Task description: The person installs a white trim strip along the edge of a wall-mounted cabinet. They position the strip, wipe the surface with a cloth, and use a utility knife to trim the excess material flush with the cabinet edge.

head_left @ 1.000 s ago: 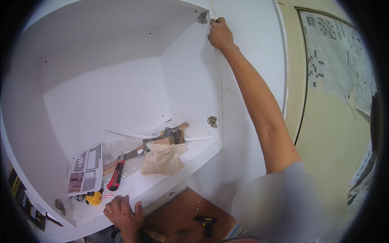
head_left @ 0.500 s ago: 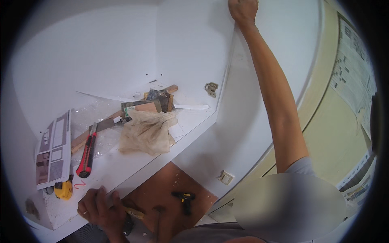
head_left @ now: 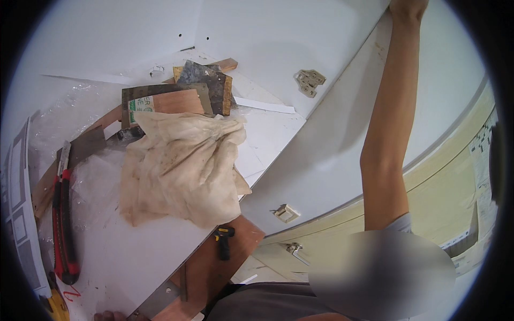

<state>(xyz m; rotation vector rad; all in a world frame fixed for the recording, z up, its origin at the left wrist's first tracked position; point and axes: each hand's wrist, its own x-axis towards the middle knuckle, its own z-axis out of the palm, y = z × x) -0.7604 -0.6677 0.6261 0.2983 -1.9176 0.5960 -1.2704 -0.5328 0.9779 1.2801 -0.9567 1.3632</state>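
Note:
The fingertips of my left hand (head_left: pixel 111 315) show at the lower edge, apart, at the front edge of a white shelf (head_left: pixel 155 246). My right arm reaches up to the far right. My right hand (head_left: pixel 409 8) is at the edge of a white panel, its fingers cut off by the top of the view. A crumpled beige cloth (head_left: pixel 184 166) lies on the shelf. Left of it lies a red and black utility knife (head_left: pixel 64 230) with its blade out. A yellow tape measure (head_left: pixel 58 305) is partly visible near my left hand.
Thin boards and dark flat pieces (head_left: pixel 201 80) lie behind the cloth, beside clear plastic film (head_left: pixel 64 112). A printed sheet (head_left: pixel 24 214) stands at the left. Metal hinge parts (head_left: pixel 309 83) are fixed to the white panel. A yellow-black power tool (head_left: pixel 224 243) lies below the shelf.
The view has moved closer to the shelf and turned. My left hand has dropped mostly out of the lower edge. My right hand appears farther right, still at the top.

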